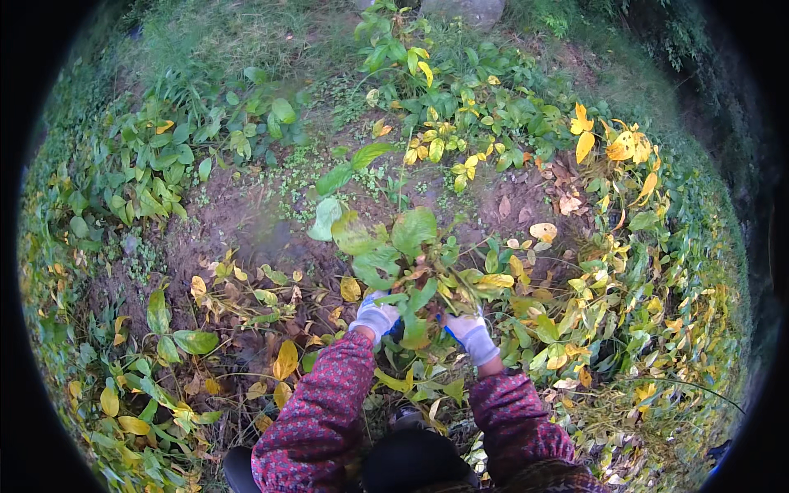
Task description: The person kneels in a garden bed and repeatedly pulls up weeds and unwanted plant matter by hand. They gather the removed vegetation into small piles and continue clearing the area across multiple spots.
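My left hand point(377, 317), in a white glove with blue on the palm side, is at the lower middle, with its fingers partly hidden behind leaves. My right hand point(468, 333), gloved alike, is a little to the right. Between and above both hands stands a bunch of leafy plants point(414, 233) with green, partly browned leaves and drying stems. Both hands are at its lower part, but the leaves hide how the fingers close on it. Floral sleeves cover both forearms.
Yellowing plants point(555, 351) grow densely at the right, and green leafy plants point(154, 160) at the upper left. Bare soil point(228, 215) with small weeds crosses the middle. A grey stone point(465, 9) lies at the top edge. Dark footwear point(410, 419) shows below the hands.
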Demonstrator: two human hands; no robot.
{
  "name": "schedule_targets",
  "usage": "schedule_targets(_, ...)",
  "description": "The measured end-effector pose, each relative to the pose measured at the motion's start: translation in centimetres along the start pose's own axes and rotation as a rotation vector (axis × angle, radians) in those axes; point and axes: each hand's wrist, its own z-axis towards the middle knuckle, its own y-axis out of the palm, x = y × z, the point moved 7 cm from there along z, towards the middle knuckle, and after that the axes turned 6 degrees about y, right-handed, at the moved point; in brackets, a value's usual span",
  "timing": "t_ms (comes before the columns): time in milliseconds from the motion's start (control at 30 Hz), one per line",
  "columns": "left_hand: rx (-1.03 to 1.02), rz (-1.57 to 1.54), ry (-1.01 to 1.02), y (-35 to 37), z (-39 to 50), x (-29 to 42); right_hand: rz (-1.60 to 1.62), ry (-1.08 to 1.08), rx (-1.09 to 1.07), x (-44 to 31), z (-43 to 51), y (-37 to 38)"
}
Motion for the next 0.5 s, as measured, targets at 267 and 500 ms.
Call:
schedule_targets(267,0.37,-0.106,-0.164,-10.0,-6.6,5.5,-0.041,-0.08,0.138,-4.3,-3.6,-10.0)
schedule_targets(500,0.886,-0.18,0.482,-21.3,-10.5,16.8,-0.287,-0.163,-0.013,-8.4,-2.4,-6.7)
